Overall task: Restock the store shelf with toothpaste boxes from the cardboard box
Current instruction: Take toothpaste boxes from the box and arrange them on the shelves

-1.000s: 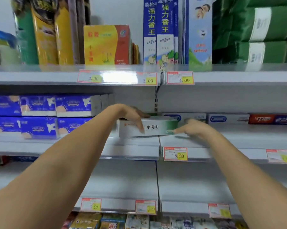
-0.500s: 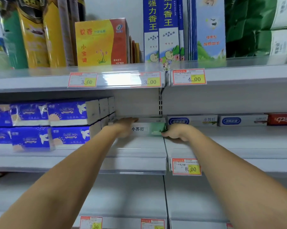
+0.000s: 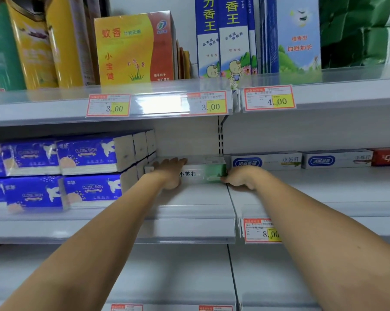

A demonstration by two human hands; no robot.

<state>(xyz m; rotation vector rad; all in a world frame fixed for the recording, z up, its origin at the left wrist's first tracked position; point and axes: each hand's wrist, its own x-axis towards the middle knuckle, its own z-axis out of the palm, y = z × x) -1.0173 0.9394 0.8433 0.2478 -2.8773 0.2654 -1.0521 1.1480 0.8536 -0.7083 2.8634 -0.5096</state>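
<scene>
Left hand (image 3: 170, 175) and right hand (image 3: 241, 179) clamp the toothpaste box (image 3: 199, 173) by its ends; shoved crooked, it may snag the neighbouring box (image 3: 266, 161).

Blue tissue packs (image 3: 88, 158) stacked left; above, yellow-orange box (image 3: 133, 48), tall blue boxes (image 3: 232, 34), green packs (image 3: 358, 30), red-bordered price tags (image 3: 269, 98) beneath them.

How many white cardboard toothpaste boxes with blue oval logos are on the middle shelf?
2. The first box lies at the back, just right of the right hand; the second box lies end to end with it, beside the red toothpaste box. Others may hide behind.
</scene>
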